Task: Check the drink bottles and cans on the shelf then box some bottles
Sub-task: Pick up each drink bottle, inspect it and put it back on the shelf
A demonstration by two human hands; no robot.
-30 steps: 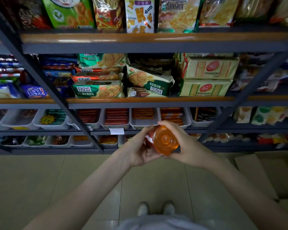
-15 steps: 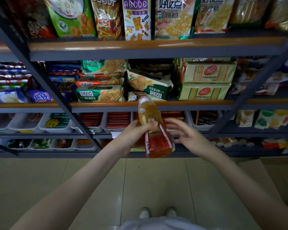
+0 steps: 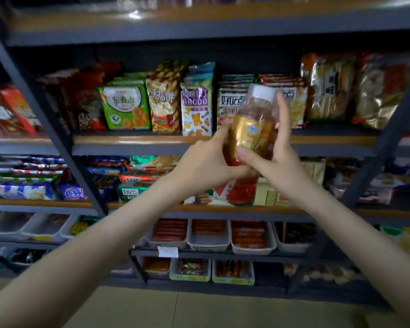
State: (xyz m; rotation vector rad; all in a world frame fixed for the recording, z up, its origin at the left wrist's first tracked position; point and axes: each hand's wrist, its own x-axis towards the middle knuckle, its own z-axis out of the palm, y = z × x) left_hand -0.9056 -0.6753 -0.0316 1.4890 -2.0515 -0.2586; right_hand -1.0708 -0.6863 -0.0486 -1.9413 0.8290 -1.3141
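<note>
The left hand [image 3: 206, 162] is curling round the lower body of an amber drink bottle [image 3: 251, 129] and the right hand [image 3: 282, 162] is pinching it between thumb and raised fingers [image 3: 283, 110], holding it upright, white cap [image 3: 263, 92] uppermost, in the air before the snack shelf [image 3: 137, 140].

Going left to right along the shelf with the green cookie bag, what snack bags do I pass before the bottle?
red bag → green cookie bag → striped biscuit-stick bag → purple ABCD bag → then the bottle.
</note>
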